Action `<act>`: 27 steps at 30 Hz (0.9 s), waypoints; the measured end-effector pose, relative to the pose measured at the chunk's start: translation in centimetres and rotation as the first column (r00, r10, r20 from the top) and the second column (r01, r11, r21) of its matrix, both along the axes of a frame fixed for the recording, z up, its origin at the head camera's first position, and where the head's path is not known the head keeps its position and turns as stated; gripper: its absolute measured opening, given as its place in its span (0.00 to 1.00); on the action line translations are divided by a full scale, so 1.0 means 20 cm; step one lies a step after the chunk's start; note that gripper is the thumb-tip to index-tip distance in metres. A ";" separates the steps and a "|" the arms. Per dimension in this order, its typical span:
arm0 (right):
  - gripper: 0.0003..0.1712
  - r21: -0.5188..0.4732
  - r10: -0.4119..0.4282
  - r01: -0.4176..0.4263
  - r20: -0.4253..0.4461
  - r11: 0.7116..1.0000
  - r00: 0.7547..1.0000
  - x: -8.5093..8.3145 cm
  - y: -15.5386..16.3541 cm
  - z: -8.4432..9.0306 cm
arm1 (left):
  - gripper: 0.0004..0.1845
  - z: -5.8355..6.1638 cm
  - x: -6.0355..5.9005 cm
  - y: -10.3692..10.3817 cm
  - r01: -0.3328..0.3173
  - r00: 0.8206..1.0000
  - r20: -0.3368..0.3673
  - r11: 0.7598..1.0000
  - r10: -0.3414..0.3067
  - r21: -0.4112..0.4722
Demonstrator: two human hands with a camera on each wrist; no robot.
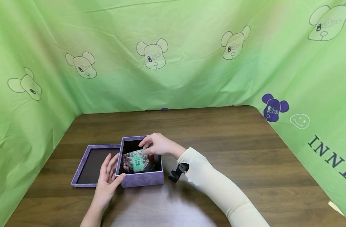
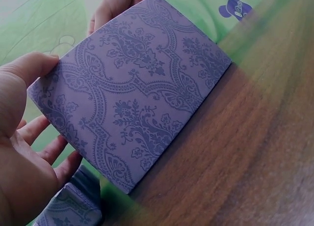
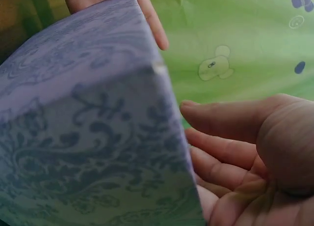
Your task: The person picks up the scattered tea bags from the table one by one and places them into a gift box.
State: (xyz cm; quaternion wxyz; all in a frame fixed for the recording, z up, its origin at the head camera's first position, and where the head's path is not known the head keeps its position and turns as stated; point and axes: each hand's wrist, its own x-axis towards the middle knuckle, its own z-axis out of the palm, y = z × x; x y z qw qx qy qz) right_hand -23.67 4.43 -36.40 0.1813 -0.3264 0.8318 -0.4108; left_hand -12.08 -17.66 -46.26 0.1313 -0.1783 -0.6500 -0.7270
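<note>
An open purple patterned box (image 1: 141,180) with a black inside stands on the table. My left hand (image 1: 106,179) holds its near left corner, thumb on the front edge and fingers along the left side. Over the box's opening, my right hand (image 1: 160,144) pinches the top of a shiny tea packet (image 1: 138,163) with a green label. The packet stands tilted inside the box. In the right wrist view the box wall (image 3: 88,147) hides the fingertips. A dark reddish item (image 1: 151,161) shows behind the packet, partly covered.
To the left, the purple lid (image 1: 81,168) lies with its black inside up, close against the box. Wooden table (image 1: 218,132) surface extends behind and to the right. A green printed cloth (image 1: 190,82) hangs around the table. A black strap device (image 1: 178,172) sits on the right wrist.
</note>
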 end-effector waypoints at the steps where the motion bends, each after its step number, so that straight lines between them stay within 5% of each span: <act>1: 0.19 0.018 0.017 -0.016 -0.052 1.000 0.998 0.00 0.01 0.00 | 0.45 0.00 0.00 0.00 0.003 1.000 -0.005 1.000 -0.003 0.002; 4: 0.20 0.016 0.046 -0.044 -0.128 0.999 0.991 0.00 0.03 0.01 | 0.44 0.00 0.00 0.00 0.012 1.000 -0.019 1.000 -0.012 0.000; 10: 0.19 -0.145 -0.007 -0.012 -0.131 0.989 0.991 0.02 0.09 0.01 | 0.45 0.00 -0.02 0.01 0.011 1.000 -0.009 1.000 -0.010 0.004; 17: 0.17 -0.368 -0.167 0.092 -0.178 0.925 0.970 0.11 0.24 -0.07 | 0.45 0.00 0.00 0.02 -0.014 1.000 0.001 1.000 0.014 -0.004; 20: 0.18 -0.376 -0.223 0.130 -0.215 0.917 0.951 0.15 0.33 -0.10 | 0.45 0.03 0.01 0.02 -0.050 0.998 0.023 0.998 0.051 -0.032; 22: 0.21 -0.313 -0.235 0.149 -0.260 0.938 0.936 0.18 0.40 -0.11 | 0.45 0.06 0.02 0.02 -0.091 0.995 0.029 0.991 0.094 -0.097; 24: 0.24 -0.219 -0.227 0.163 -0.314 0.962 0.922 0.21 0.47 -0.11 | 0.44 0.08 0.03 0.02 -0.151 0.988 0.006 0.965 0.156 -0.215; 27: 0.30 -0.075 -0.207 0.193 -0.366 0.978 0.907 0.26 0.60 -0.12 | 0.43 0.12 0.03 0.04 -0.262 0.965 -0.113 0.858 0.236 -0.441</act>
